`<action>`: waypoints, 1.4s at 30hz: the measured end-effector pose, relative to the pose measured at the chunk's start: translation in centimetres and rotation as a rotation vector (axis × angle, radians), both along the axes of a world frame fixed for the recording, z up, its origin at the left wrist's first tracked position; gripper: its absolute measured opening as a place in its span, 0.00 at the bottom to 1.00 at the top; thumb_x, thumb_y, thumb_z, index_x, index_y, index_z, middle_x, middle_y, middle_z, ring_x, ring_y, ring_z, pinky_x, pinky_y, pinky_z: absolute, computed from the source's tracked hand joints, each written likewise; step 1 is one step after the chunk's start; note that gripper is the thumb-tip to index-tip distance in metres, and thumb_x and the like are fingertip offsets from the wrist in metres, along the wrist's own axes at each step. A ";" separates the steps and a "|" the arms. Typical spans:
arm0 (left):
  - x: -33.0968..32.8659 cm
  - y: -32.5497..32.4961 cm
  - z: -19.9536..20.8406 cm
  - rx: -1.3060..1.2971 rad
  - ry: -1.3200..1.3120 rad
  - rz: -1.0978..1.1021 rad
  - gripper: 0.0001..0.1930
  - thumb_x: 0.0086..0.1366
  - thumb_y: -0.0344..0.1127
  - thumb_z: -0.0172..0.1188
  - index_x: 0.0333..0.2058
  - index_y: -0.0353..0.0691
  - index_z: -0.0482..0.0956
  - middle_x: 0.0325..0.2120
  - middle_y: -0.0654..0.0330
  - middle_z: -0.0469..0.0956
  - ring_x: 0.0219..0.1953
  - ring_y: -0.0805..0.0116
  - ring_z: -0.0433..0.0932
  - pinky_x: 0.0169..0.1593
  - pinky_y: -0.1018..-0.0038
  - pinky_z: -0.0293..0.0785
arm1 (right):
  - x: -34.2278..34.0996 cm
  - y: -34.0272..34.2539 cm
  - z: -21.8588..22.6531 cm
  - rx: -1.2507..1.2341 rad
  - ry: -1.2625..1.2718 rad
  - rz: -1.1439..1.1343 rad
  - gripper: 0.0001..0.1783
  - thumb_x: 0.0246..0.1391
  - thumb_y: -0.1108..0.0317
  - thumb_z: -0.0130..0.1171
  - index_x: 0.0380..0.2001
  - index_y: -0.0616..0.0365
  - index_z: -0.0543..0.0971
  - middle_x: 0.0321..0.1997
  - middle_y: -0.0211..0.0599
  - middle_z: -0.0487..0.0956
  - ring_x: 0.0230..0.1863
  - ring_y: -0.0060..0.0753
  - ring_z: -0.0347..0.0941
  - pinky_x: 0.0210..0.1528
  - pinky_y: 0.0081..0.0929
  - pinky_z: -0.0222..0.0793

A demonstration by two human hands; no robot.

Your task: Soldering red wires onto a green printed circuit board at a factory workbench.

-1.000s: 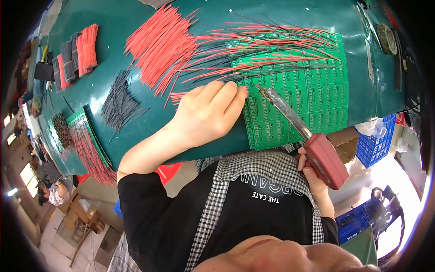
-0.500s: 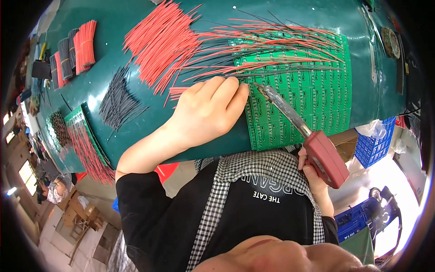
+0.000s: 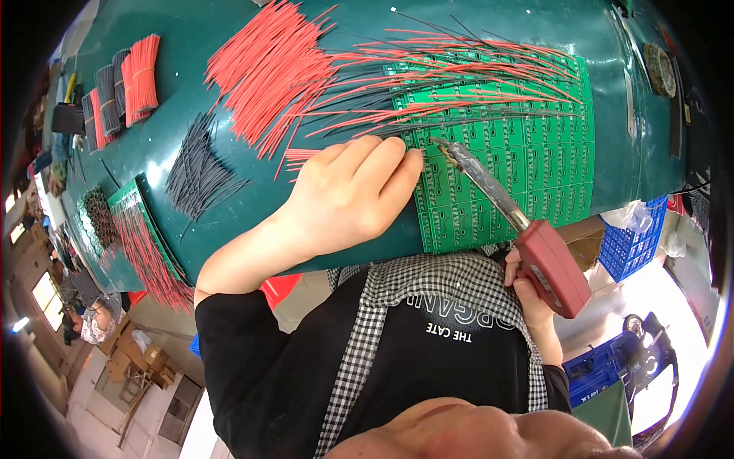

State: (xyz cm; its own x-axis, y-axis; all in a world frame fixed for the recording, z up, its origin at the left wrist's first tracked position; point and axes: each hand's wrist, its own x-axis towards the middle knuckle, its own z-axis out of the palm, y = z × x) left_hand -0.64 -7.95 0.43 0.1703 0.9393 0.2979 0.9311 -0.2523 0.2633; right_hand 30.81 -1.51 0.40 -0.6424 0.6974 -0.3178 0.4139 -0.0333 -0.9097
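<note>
Red and chunky, the soldering gun (image 3: 553,268) is in the right hand (image 3: 531,297), with fingers wrapped around its handle, and its metal tip is by the left side of the green board (image 3: 505,180) on the table (image 3: 229,218). The left hand (image 3: 345,191) has its fingers curled close together by that side, but I cannot tell if they pinch anything. Red and black wires (image 3: 489,66) lie across the board's far part.

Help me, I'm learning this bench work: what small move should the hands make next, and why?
Perhaps steady the left hand by the left edge of the green circuit board: the soldering iron in the right hand has its tip close beside the left one, so a slip could bring them together.
</note>
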 end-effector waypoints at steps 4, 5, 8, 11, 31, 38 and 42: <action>-0.2 -0.1 -0.3 -0.012 0.026 0.025 0.15 0.46 0.28 0.60 0.36 0.37 0.79 0.30 0.62 0.73 0.28 0.70 0.75 0.27 0.76 0.71 | 0.6 -0.4 -0.7 0.047 0.010 -0.009 0.36 0.47 0.59 0.67 0.56 0.65 0.67 0.40 0.40 0.81 0.40 0.35 0.79 0.47 0.33 0.71; -0.2 0.0 -0.4 -0.004 0.023 0.028 0.15 0.46 0.28 0.60 0.36 0.37 0.79 0.30 0.62 0.73 0.28 0.70 0.75 0.27 0.76 0.71 | 0.5 -0.4 -0.7 0.041 0.022 -0.014 0.36 0.47 0.59 0.67 0.56 0.65 0.68 0.40 0.40 0.81 0.40 0.36 0.79 0.48 0.33 0.71; -0.2 0.0 -0.4 -0.033 0.042 0.025 0.15 0.46 0.28 0.60 0.36 0.37 0.79 0.30 0.62 0.73 0.28 0.71 0.75 0.27 0.76 0.71 | 0.5 -0.3 -0.7 0.030 0.020 -0.012 0.35 0.47 0.59 0.67 0.55 0.65 0.68 0.40 0.40 0.81 0.41 0.37 0.79 0.49 0.34 0.70; -0.2 0.1 -0.4 -0.012 0.043 0.029 0.14 0.46 0.28 0.60 0.36 0.37 0.79 0.30 0.62 0.73 0.28 0.70 0.75 0.27 0.76 0.71 | 1.0 -0.2 -1.0 0.042 -0.008 0.016 0.34 0.47 0.59 0.66 0.55 0.65 0.69 0.40 0.39 0.81 0.41 0.37 0.79 0.50 0.34 0.70; -0.3 0.2 -0.5 -0.027 0.068 0.043 0.14 0.47 0.29 0.59 0.37 0.38 0.78 0.31 0.62 0.73 0.28 0.71 0.75 0.27 0.76 0.71 | -0.5 0.1 -1.1 0.217 -0.018 0.050 0.35 0.45 0.58 0.69 0.53 0.65 0.70 0.47 0.47 0.78 0.44 0.41 0.78 0.46 0.33 0.73; 0.0 0.5 -0.3 0.020 0.151 0.025 0.14 0.48 0.28 0.61 0.37 0.38 0.78 0.31 0.62 0.72 0.28 0.72 0.74 0.27 0.77 0.70 | -1.1 0.1 0.0 0.356 -0.114 0.058 0.28 0.39 0.68 0.70 0.46 0.60 0.76 0.44 0.44 0.79 0.42 0.43 0.79 0.43 0.31 0.75; 0.2 0.7 -0.1 0.041 0.177 0.020 0.14 0.48 0.28 0.61 0.37 0.38 0.78 0.31 0.62 0.72 0.28 0.72 0.74 0.27 0.77 0.70 | 0.4 -0.7 -0.8 0.284 -0.167 -0.082 0.25 0.36 0.74 0.67 0.44 0.58 0.77 0.43 0.41 0.80 0.42 0.41 0.79 0.44 0.30 0.75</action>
State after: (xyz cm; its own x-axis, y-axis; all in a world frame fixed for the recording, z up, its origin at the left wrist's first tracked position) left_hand -0.47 -7.30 0.31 0.2048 0.9306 0.3035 0.9669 -0.2405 0.0849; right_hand 31.19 -2.22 -0.43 -0.5360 0.8202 -0.2000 0.5644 0.1720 -0.8074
